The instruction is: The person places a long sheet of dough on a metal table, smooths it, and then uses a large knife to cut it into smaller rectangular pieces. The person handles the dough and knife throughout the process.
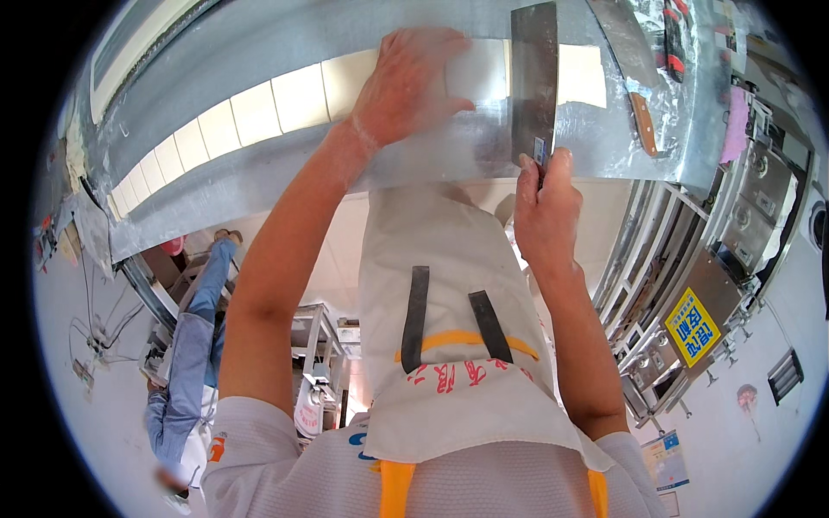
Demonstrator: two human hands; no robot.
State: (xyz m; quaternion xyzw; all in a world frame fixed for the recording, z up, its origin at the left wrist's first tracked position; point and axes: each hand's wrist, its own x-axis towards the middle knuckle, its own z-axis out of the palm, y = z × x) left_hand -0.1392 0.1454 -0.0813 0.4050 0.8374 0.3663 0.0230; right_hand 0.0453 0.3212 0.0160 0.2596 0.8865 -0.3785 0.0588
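Note:
A long row of pale, flat dough pieces (pixel 256 114) curves across the metal worktable (pixel 319 158), with cut lines between them. My left hand (pixel 404 85) is over the row, its fingers and thumb apart and partly smeared by motion. In my right hand (pixel 549 211) is the short handle of a broad cleaver (pixel 534 82), its wide blade pointing away from me across the line of the row. Right of the blade lies another flat stretch of dough (pixel 582 75). Between my left hand and the cleaver, bare shiny tabletop shows.
A knife with a wooden handle (pixel 643 123) lies at the table's right, near red-and-black tools (pixel 674 43). A pink cloth (pixel 736 125) hangs beyond that edge. Metal equipment (pixel 749 207) stands at the right. Another person in blue (pixel 188 367) is at the lower left.

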